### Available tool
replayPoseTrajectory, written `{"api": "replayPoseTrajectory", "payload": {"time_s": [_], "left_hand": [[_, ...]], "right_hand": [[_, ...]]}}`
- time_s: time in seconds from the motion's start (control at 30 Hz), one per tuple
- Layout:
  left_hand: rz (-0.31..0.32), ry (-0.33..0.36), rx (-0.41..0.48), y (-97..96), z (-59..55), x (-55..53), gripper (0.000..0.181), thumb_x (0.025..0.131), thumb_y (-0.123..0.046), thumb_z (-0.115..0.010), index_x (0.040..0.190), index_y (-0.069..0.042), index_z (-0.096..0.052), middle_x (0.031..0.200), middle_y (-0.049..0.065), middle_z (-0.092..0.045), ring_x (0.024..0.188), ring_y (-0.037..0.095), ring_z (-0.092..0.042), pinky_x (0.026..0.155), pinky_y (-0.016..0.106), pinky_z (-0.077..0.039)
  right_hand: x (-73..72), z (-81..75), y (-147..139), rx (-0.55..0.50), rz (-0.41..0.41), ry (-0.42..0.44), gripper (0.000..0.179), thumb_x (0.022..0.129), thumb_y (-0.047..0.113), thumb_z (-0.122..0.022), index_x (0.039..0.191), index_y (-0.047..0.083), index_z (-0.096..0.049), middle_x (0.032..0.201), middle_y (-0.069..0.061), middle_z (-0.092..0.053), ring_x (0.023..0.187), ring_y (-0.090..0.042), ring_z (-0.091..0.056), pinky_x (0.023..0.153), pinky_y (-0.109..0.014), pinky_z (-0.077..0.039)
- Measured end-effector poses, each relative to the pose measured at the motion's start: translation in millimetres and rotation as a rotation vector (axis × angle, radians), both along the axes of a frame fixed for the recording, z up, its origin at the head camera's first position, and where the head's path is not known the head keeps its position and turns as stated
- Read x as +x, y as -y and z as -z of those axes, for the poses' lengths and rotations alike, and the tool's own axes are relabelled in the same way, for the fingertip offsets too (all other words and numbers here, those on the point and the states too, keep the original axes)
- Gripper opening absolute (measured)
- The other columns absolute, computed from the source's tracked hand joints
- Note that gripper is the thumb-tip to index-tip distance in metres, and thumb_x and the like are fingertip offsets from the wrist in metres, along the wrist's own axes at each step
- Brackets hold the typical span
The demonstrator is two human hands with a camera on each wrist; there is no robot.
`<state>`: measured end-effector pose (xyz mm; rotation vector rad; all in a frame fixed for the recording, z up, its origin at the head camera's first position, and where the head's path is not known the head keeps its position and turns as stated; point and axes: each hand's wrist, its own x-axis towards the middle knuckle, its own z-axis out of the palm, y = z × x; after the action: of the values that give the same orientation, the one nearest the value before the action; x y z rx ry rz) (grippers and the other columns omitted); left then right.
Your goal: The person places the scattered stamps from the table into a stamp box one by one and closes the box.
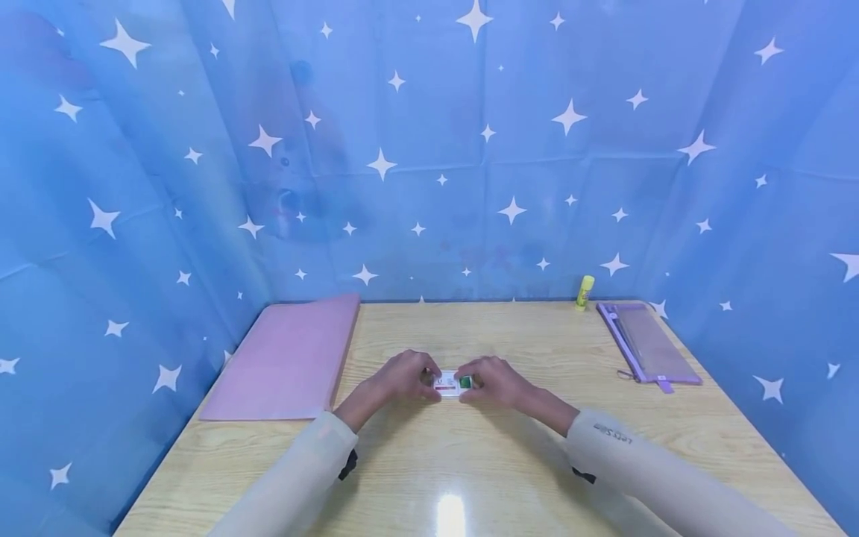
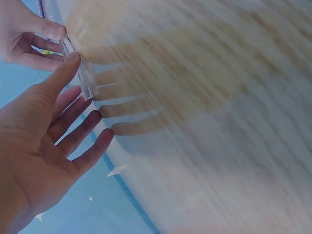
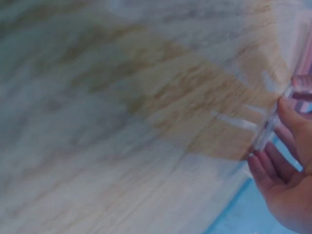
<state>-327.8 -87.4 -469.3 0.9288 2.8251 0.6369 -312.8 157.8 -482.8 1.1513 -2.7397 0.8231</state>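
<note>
A small flat clear plastic case (image 1: 446,383) with a white, red and green print lies between both hands at the middle of the table. My left hand (image 1: 406,374) pinches its left end between thumb and fingers. The right hand (image 1: 499,382) grips the other end in the same way. Seen from the left wrist, the case (image 2: 86,78) shows edge-on, just over the wood, with the left thumb (image 2: 63,73) on its near face and the fingertips close to the tabletop. In the right wrist view the case (image 3: 265,131) is partly hidden behind the fingers.
A pink folder (image 1: 288,358) lies on the left of the wooden table (image 1: 429,462). At the back right stands a yellow glue stick (image 1: 584,293), and beside it lies a purple-edged zip pouch (image 1: 654,343). A blue curtain (image 1: 429,149) with white stars hangs around the table.
</note>
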Motion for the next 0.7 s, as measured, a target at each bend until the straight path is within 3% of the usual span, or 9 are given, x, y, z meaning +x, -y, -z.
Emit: {"api": "replayPoseTrajectory", "payload": {"time_s": [0.23, 0.33, 0.47, 0.57, 0.63, 0.7], "left_hand": [[-0.011, 0.032, 0.002, 2.2, 11.0, 3.2, 0.046, 0.081, -0.030, -0.091, 0.119, -0.011, -0.076, 0.109, -0.001, -0.073, 0.090, 0.012, -0.064, 0.079, 0.026, -0.052], [-0.023, 0.027, -0.004, 3.5, 13.0, 5.5, 0.046, 0.080, -0.032, -0.092, 0.119, -0.011, -0.076, 0.108, -0.001, -0.073, 0.088, 0.011, -0.063, 0.077, 0.026, -0.052], [-0.029, 0.010, -0.010, 3.7, 12.5, 7.7, 0.047, 0.081, -0.033, -0.091, 0.119, -0.011, -0.076, 0.110, 0.000, -0.073, 0.090, 0.013, -0.064, 0.078, 0.026, -0.052], [-0.022, -0.002, -0.017, 3.2, 13.2, 8.1, 0.047, 0.081, -0.034, -0.091, 0.119, -0.011, -0.076, 0.114, 0.001, -0.073, 0.094, 0.015, -0.065, 0.081, 0.027, -0.052], [-0.014, -0.013, -0.021, 3.1, 14.0, 8.0, 0.047, 0.081, -0.036, -0.091, 0.118, -0.012, -0.076, 0.117, 0.001, -0.073, 0.099, 0.016, -0.065, 0.084, 0.028, -0.053], [-0.007, -0.035, -0.026, 3.3, 13.2, 8.0, 0.048, 0.081, -0.039, -0.090, 0.118, -0.012, -0.076, 0.120, 0.001, -0.072, 0.104, 0.018, -0.066, 0.088, 0.031, -0.053]], "right_hand": [[1.4, 12.1, -2.2, -0.012, -0.034, 0.050, 0.032, 0.090, 0.011, -0.083, 0.119, 0.001, -0.075, 0.123, -0.019, -0.072, 0.068, -0.010, -0.050, 0.066, -0.023, -0.044], [2.4, 15.3, -1.1, -0.003, -0.042, 0.059, 0.032, 0.092, 0.014, -0.081, 0.120, 0.002, -0.075, 0.126, -0.018, -0.071, 0.084, -0.019, -0.062, 0.074, -0.027, -0.047], [4.1, 15.6, 0.2, 0.003, -0.039, 0.059, 0.031, 0.093, 0.014, -0.080, 0.122, 0.003, -0.074, 0.128, -0.018, -0.070, 0.101, -0.027, -0.065, 0.080, -0.031, -0.049], [5.6, 14.3, 0.4, 0.005, -0.035, 0.060, 0.033, 0.093, 0.014, -0.080, 0.123, 0.002, -0.072, 0.123, -0.017, -0.071, 0.086, -0.020, -0.062, 0.077, -0.030, -0.048], [6.5, 13.2, 0.3, 0.014, -0.032, 0.057, 0.036, 0.094, 0.015, -0.079, 0.126, 0.000, -0.070, 0.109, -0.011, -0.072, 0.071, -0.011, -0.054, 0.073, -0.028, -0.046], [7.5, 11.9, -0.6, 0.026, -0.027, 0.029, 0.037, 0.096, 0.016, -0.077, 0.128, 0.000, -0.069, 0.102, -0.007, -0.071, 0.069, -0.009, -0.052, 0.074, -0.029, -0.048]]}}
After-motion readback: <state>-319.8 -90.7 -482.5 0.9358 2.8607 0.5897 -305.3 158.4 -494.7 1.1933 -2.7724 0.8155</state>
